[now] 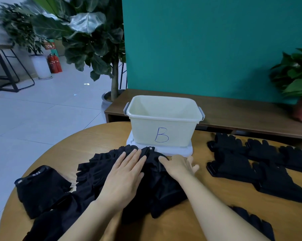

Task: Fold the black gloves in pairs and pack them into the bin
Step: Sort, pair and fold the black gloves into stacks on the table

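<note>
Gloves [157,185] are pressed to the table [98,136] under both grips, the left grip [124,174] flat with fingers straight, the right grip [179,165] splayed and unclenched. The bin [162,129] is set just beyond the fingertips; bare table is seen between the right grip and the loose gloves [251,164].
</note>
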Motion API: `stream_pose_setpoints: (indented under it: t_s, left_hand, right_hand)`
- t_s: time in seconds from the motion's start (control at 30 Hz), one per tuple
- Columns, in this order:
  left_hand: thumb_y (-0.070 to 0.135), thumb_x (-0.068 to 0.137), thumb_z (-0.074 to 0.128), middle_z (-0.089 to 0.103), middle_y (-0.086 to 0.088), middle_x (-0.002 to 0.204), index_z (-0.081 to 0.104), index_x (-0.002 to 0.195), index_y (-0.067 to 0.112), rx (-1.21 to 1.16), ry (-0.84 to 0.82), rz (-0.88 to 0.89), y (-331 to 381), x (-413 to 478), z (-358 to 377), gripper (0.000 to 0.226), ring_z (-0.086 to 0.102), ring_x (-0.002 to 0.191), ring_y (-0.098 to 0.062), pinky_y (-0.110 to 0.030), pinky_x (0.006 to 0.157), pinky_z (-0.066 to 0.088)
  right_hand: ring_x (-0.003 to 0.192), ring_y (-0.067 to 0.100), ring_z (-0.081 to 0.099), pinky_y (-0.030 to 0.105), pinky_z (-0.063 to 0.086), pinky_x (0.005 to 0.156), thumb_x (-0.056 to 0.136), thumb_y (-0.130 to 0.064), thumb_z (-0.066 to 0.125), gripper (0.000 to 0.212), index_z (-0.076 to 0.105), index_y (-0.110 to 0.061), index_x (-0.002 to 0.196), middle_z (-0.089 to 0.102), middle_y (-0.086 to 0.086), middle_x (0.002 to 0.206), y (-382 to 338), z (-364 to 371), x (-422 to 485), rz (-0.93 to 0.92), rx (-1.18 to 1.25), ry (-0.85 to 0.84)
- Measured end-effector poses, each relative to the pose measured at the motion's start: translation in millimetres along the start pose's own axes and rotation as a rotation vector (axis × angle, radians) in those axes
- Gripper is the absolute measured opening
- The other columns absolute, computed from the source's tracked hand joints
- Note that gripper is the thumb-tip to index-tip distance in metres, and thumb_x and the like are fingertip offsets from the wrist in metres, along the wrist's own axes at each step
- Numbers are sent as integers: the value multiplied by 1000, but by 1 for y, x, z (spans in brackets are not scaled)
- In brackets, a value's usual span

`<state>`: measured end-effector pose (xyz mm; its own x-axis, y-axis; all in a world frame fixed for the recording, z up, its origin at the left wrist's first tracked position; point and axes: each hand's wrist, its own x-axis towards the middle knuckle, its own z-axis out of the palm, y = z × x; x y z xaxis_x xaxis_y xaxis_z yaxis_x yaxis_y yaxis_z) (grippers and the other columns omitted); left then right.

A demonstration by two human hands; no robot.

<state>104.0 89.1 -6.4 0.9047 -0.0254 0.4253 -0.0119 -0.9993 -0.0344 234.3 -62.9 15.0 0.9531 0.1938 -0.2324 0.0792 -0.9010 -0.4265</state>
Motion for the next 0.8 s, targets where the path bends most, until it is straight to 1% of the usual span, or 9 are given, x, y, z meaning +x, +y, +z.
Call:
stream_pose_setpoints:
  t_s: [0.1,0.2,0.3,0.4,0.47,0.57,0.63,0.7,0.8]
  left_hand:
    - [35,98,33,50,-7,149,58,137,14,9,-18,-2,-3,-1,0,51,42,141,-21,-37,117,17]
    - [36,98,33,49,-7,149,58,137,15,23,-29,-11,-5,-2,-5,51,41,141,-20,-37,118,14]
    - [36,97,33,50,-6,148,58,137,15,30,-19,-21,-5,-1,-18,51,43,141,-20,-39,115,17]
    - [37,97,33,53,-6,146,56,138,16,3,8,-62,-5,4,-40,52,44,139,-18,-38,114,18]
    - [37,102,35,37,-1,157,41,149,18,-82,29,-98,-3,9,-61,51,26,147,-11,-34,119,8]
    - [37,103,48,16,19,158,17,156,28,-437,-44,-223,1,17,-91,63,4,148,1,-32,123,0]
    - [37,96,62,28,23,151,27,153,29,-843,-37,-309,10,22,-111,68,21,145,-1,-32,119,24]
    - [26,94,68,51,5,147,47,144,24,-1208,-100,-283,22,22,-122,54,53,130,-10,-29,102,46]
    - [9,98,59,69,-5,125,58,134,14,-1409,-203,-225,52,17,-128,36,66,114,-23,-33,90,54]
  right_hand:
    - [128,25,28,44,26,104,91,-57,49,36,59,-23,94,48,-7,92,-1,-1,-1,55,81,-38]
    - [124,22,29,40,29,100,93,-37,57,19,60,-25,107,39,-8,79,-3,-10,-7,43,277,54]
    - [111,13,32,40,29,97,89,-31,61,9,59,-31,99,49,-15,82,-7,-18,-10,-73,394,152]
    - [105,17,56,51,39,102,74,-33,64,12,61,-38,84,66,-16,84,-19,-34,-20,-226,652,142]
    - [98,17,64,49,42,100,74,-31,68,12,62,-38,80,71,-16,87,-27,-53,-30,-323,678,132]
    - [86,18,68,35,54,87,84,-9,71,18,64,-25,82,72,-4,85,-32,-91,-59,-483,820,-43]
    - [78,13,66,16,52,69,88,6,63,19,62,-13,86,69,3,83,-28,-112,-78,-554,859,-170]
    - [72,5,64,9,46,60,90,8,60,17,62,-9,93,67,3,84,-17,-126,-96,-567,824,-219]
    - [78,0,65,10,44,66,91,-2,63,18,65,-7,109,69,1,94,9,-138,-116,-520,773,-251]
